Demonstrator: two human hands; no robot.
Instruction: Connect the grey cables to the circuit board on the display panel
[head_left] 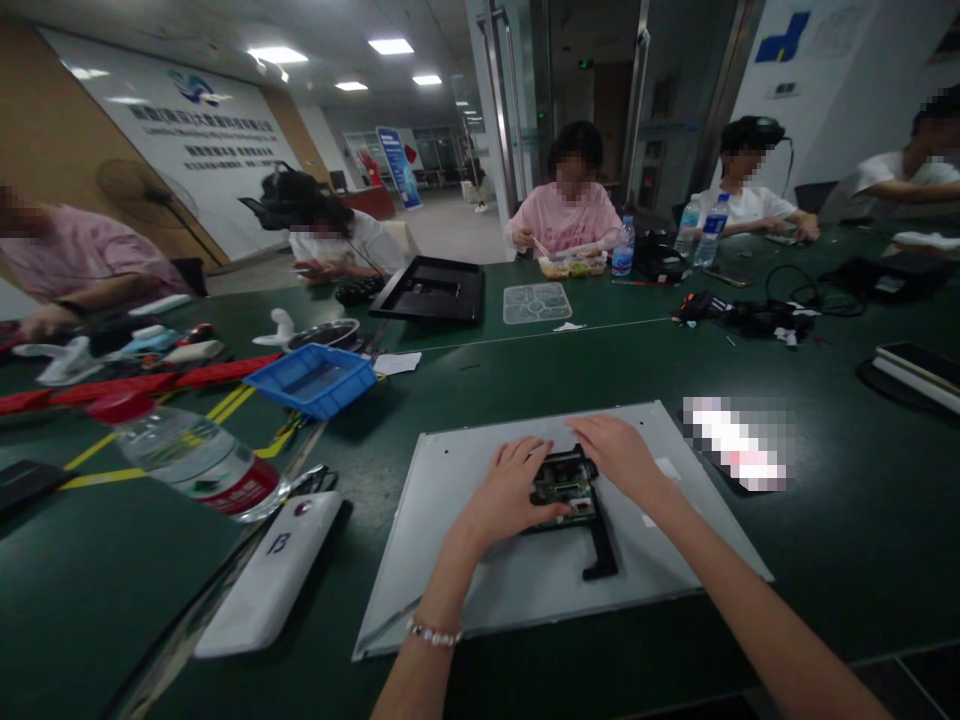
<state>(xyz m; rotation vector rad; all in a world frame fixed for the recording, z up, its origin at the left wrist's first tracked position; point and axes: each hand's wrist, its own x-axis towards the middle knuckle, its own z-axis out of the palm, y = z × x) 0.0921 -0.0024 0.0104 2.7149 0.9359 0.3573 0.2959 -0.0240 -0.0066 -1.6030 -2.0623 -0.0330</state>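
A green circuit board [571, 492] lies in a black plastic frame [604, 545] on a flat light-grey panel [450, 520]. My left hand [510, 492] is curved around the left side of the board, its thumb on the near part and its fingers by the far edge. At the frame's far right corner is my right hand [619, 455], fingers bent over and closed on the black plastic. The right fingertips are partly hidden, so their exact contact is unclear.
Left of the panel are a white power bank [274, 575], a tilted water bottle [195, 455] and a blue bin [315, 380]. A phone [735, 445] lies to the right. Beyond are a black casing [431, 290] and a plastic lid [537, 303]. Several people sit around the table.
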